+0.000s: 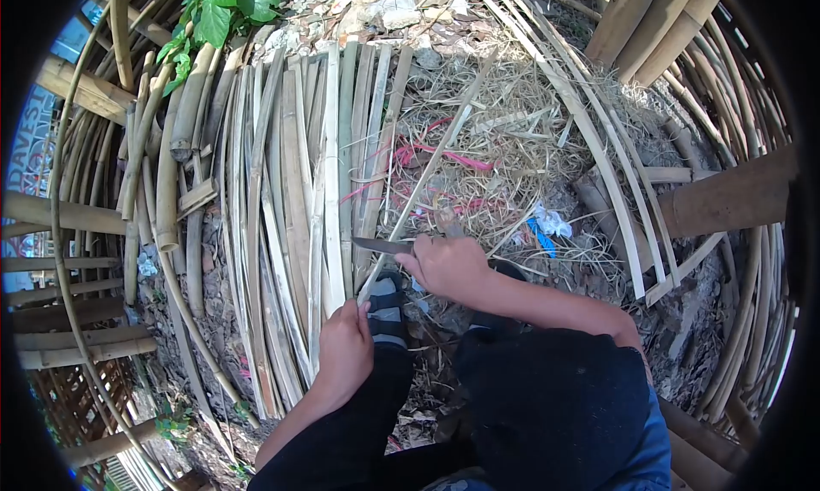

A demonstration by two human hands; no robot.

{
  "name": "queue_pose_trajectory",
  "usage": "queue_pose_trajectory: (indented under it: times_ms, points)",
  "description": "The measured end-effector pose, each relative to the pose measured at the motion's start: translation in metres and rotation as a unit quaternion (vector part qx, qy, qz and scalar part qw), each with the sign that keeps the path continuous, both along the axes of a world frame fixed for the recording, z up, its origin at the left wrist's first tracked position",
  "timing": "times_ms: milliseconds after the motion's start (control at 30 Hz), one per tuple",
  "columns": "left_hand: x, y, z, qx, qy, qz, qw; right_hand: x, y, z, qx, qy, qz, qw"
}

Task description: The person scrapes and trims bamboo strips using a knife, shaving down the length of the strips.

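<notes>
Head view: hands grip knife [382,246] and bamboo strip [427,171] over straw-littered ground [504,141].

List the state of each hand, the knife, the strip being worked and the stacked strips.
Left hand: closed on the near end of the bamboo strip.
Right hand: closed on the knife handle.
Knife: blade flat, pointing left, against the strip.
Bamboo strip: slanted, running up and away.
Split bamboo strips: lying side by side on the ground.

Two hands: left hand [346,350] and right hand [446,265]. One knife [380,246]. One strip [427,171] held, running toward 1 o'clock. One leafy plant [218,13] at 11 o'clock. Split slats [290,192]: too many to count.
</notes>
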State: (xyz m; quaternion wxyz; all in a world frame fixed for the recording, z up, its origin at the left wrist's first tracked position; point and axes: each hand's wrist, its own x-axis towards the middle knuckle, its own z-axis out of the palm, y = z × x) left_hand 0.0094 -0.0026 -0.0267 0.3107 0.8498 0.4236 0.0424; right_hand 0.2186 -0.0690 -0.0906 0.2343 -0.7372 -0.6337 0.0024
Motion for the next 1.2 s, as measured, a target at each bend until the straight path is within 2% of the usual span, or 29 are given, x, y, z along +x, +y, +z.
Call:
queue_pose_trajectory:
  times_ms: [133,200,333,400,500,600,667,700,767,800,867,1100,1167,1200]
  points:
    - [-0.001,0.001,0.0,0.045,0.004,-0.021,0.999,-0.026,-0.001,-0.002,0.013,0.031,0.034,0.999]
    - [-0.003,0.001,0.0,0.04,0.008,-0.018,0.999,-0.009,0.006,-0.007,0.048,0.003,0.004,0.999]
    - [-0.007,0.0,-0.005,0.011,0.009,-0.016,1.0,0.023,0.014,-0.019,0.015,-0.034,-0.033,0.999]
    - [-0.011,-0.001,-0.006,0.004,0.012,-0.008,1.0,0.041,0.021,-0.024,-0.029,-0.012,-0.098,0.995]
    - [-0.012,0.0,-0.007,0.004,0.014,-0.003,1.0,0.059,0.023,-0.018,-0.016,0.01,-0.13,0.991]
    - [-0.008,0.0,-0.006,0.011,0.011,-0.009,1.0,0.029,0.015,-0.004,-0.056,0.046,-0.092,0.993]
    - [-0.005,0.0,-0.005,0.017,0.015,-0.01,1.0,-0.002,0.005,-0.012,-0.016,0.044,0.0,0.999]
    - [-0.004,0.0,-0.005,0.019,0.012,-0.013,1.0,-0.019,-0.001,-0.01,-0.017,0.047,0.002,0.999]
    - [-0.003,0.0,-0.004,0.023,0.01,-0.016,1.0,-0.04,-0.007,-0.002,-0.029,0.093,0.07,0.993]
    - [-0.003,0.0,-0.004,0.021,0.008,-0.017,1.0,-0.04,-0.005,-0.006,-0.028,0.094,0.071,0.993]
    - [-0.003,0.0,-0.004,0.02,0.004,-0.016,1.0,-0.035,-0.001,-0.016,0.061,0.04,0.081,0.994]
    - [-0.003,0.0,-0.002,0.007,-0.012,-0.006,1.0,-0.023,0.002,-0.016,0.062,0.019,0.067,0.996]
    - [-0.007,0.0,-0.001,-0.003,-0.006,0.001,1.0,-0.006,0.008,-0.022,0.022,-0.01,-0.039,0.999]
    - [-0.009,-0.001,0.001,-0.013,-0.004,0.005,1.0,0.006,0.011,-0.022,0.022,-0.011,-0.038,0.999]
